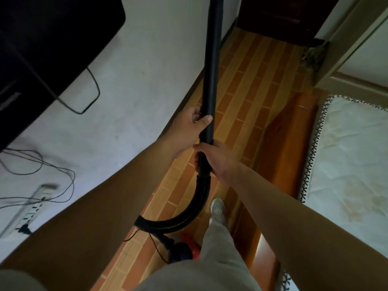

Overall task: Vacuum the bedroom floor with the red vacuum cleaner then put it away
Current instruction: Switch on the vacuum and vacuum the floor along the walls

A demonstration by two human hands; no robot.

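Both hands grip the black wand [211,66] of the vacuum. The left hand [192,126] is wrapped round it higher up with the thumb across the front. The right hand [215,158] is closed round its lower end, just above the joint with the ribbed black hose [190,217]. The wand runs away from the person and out of the top of the view, so its head is not visible. The hose curves down and to the left, then back to the red vacuum cleaner [190,246]. It sits on the floor [247,85] close behind the person, partly hidden by a light trouser leg [218,244]. A pale shoe [218,205] stands on the floor just right of the hose. A thin black cord [155,246] trails beside the cleaner's body.

The strip of wood-patterned floor is narrow. On the right it is hemmed in by a wooden bed frame [287,148] carrying a pale mattress [352,156] with dark stitching along its edge. On the left is a white wall [151,59]. There a black television [50,38] fills the upper corner, loose cables [63,175] hang below it, and a blurred white power strip [31,206] has a plug in it. At the far end is a dark door [279,17], with a dim clutter of something in the corner beside it, too unclear to name
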